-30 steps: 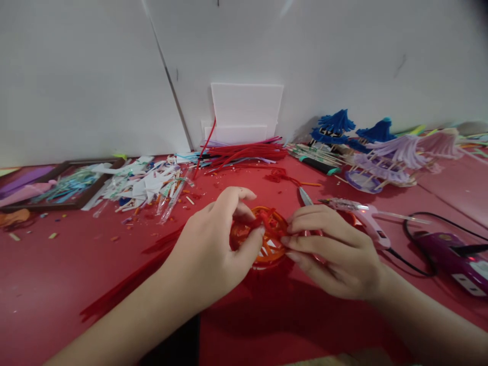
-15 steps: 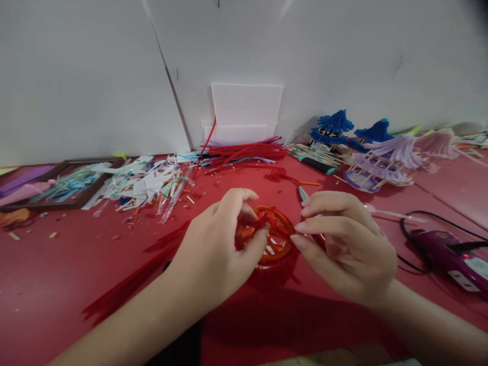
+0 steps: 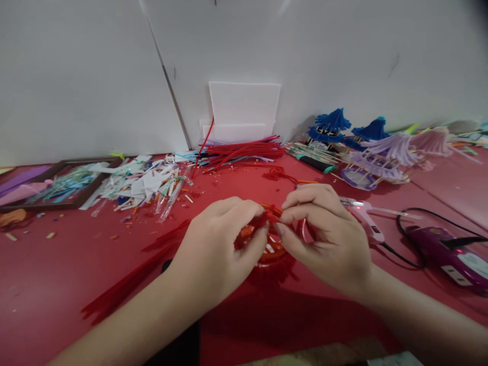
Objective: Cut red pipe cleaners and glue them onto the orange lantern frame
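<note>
A round orange and red piece (image 3: 269,251) made of pipe-cleaner-like strips lies on the red table in front of me. My left hand (image 3: 223,244) pinches a fuzzy red strip (image 3: 271,214) over its upper edge. From the right, my right hand (image 3: 324,231) meets it, thumb and fingertips closed on the same red strip. Fingers cover much of the round piece. A red-handled tool, partly visible, is by my right fingers.
Red strips (image 3: 125,284) lie left of my forearm. White scraps (image 3: 145,185) and a brown frame (image 3: 74,203) are farther left. At the back are a red bundle (image 3: 244,152) and blue models (image 3: 331,124). A pink glue gun (image 3: 368,223) and purple power strip (image 3: 450,259) sit right.
My right hand has moved left to the red strip, and its fingertips have closed beside my left ones. More of the pink glue gun now shows.
</note>
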Demonstrator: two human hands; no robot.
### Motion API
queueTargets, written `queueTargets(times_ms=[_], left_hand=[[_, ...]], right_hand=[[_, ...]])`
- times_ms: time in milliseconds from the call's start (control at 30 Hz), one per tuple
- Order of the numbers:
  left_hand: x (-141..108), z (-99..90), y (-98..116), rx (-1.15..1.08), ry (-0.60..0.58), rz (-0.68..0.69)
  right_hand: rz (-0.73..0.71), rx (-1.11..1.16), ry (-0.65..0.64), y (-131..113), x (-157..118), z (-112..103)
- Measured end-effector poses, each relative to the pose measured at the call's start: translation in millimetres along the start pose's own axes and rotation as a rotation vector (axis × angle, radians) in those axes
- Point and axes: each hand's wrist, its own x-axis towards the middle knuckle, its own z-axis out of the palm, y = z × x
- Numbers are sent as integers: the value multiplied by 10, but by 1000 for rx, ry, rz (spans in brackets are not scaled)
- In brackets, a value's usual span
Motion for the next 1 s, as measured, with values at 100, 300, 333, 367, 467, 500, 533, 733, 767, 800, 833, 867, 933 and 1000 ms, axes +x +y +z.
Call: queueTargets(times_ms=[100, 300, 333, 367, 467, 500, 533, 733, 767, 800, 833, 867, 933, 1000], left_hand=[[9, -1, 8, 8, -8, -9], [0, 7, 7, -2, 3, 11], [-4, 8, 7, -3, 3, 13], [-7, 8, 7, -4, 2, 15], [-5, 10, 9, -3, -1, 21], [-2, 11, 9, 0, -1, 22], [1, 11, 10, 4, 0, 22], [3, 8, -3, 29, -3, 26], [2, 7, -7, 30, -7, 30], [1, 6, -10, 31, -15, 33], [1, 4, -12, 33, -23, 35], [1, 3, -14, 34, -32, 36], [3, 0, -15, 31, -42, 33], [9, -2, -17, 21, -47, 29]], right_hand=[[31, 41, -24, 19, -18, 23], [94, 115, -77, 29, -56, 40], [99, 126, -79, 27, -60, 42], [103, 136, -81, 24, -62, 45], [121, 160, -83, 20, -56, 55], [127, 168, -87, 22, -50, 54], [134, 174, -94, 29, -43, 47], [115, 341, -94, 220, -23, -115], [75, 385, -112, 273, -31, -148], [24, 417, -145, 326, -41, -176], [-30, 432, -186, 376, -52, -197], [-75, 431, -227, 418, -64, -209], [-128, 401, -278, 473, -84, -207], [-136, 370, -304, 491, -99, -185]])
